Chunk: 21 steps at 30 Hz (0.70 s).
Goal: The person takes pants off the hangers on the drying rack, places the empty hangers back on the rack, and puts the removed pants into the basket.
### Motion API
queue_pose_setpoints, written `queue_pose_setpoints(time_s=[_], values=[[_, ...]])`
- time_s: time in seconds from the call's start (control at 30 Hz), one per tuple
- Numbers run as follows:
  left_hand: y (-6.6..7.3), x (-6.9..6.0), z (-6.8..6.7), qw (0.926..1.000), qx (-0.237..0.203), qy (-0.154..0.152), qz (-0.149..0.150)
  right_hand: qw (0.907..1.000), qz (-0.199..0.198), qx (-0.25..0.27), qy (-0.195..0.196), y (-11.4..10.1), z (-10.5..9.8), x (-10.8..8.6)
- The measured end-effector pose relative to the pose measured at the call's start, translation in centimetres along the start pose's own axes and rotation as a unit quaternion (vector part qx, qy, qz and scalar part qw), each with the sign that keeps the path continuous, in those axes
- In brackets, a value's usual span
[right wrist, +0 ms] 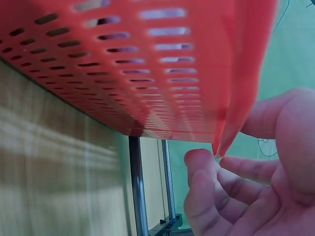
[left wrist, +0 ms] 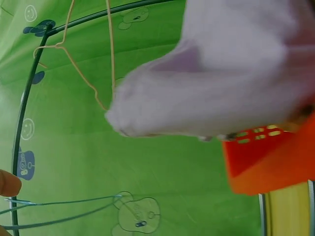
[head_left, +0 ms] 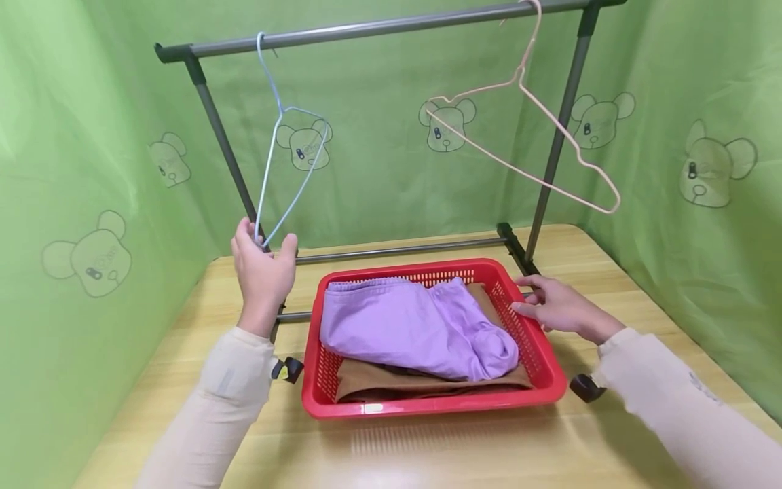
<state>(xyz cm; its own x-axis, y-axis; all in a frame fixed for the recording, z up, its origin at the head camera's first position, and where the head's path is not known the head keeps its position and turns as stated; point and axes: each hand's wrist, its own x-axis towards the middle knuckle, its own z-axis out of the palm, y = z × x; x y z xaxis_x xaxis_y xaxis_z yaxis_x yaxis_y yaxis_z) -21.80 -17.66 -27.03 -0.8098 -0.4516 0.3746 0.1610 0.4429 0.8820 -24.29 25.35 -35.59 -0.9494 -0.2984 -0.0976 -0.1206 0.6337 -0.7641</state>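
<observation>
My left hand point(head_left: 264, 275) is at the lower end of a light blue wire hanger point(head_left: 266, 156), its thumb held apart from the fingers. In the left wrist view the blue hanger point(left wrist: 64, 202) runs between two fingertips at the left edge. My right hand point(head_left: 559, 307) holds the right rim of a red plastic basket point(head_left: 427, 406). Seen from the right wrist, fingers point(right wrist: 202, 196) curl below the basket's rim point(right wrist: 241, 83). Inside the basket lies a folded lilac garment point(head_left: 403, 326) on top of brown cloth point(head_left: 421, 386).
A dark metal rack bar point(head_left: 379, 28) crosses above, carrying the blue hanger and a pink hanger point(head_left: 550, 115). The rack's feet stand on the wooden table point(head_left: 201, 380). Green curtain point(head_left: 391, 183) with bear-head drawings encloses the back and sides.
</observation>
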Motion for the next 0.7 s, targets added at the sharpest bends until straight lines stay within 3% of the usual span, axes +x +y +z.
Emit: queue_pose_setpoints(time_s=[0.17, 0.3, 0.37, 0.47, 0.6, 0.7], values=[[-1.9, -0.7, -0.7, 0.9995, 0.022, -0.024, 0.0, 0.997, -0.016, -0.064, 0.04, 0.1, 0.1, -0.2], [-3.9, -1.2, -1.4, 0.9917, 0.079, -0.091, 0.044, 0.9864, -0.036, -0.133, 0.09, 0.2, 0.3, -0.5], [-4.9, -1.4, -1.7, 0.981, 0.124, -0.125, 0.081, 0.9793, -0.046, -0.157, 0.119, 0.3, 0.5, -0.6], [-6.4, -2.0, -2.2, 0.9577, 0.194, -0.14, 0.16, 0.9662, -0.071, -0.185, 0.165, 0.6, 0.8, -0.9], [-7.9, -2.9, -2.9, 0.9237, 0.26, -0.117, 0.256, 0.9448, -0.106, -0.219, 0.219, 1.0, 1.4, -1.3], [-9.0, -3.8, -3.3, 0.9085, 0.276, -0.086, 0.302, 0.9309, -0.119, -0.243, 0.246, 1.1, 1.7, -1.7]])
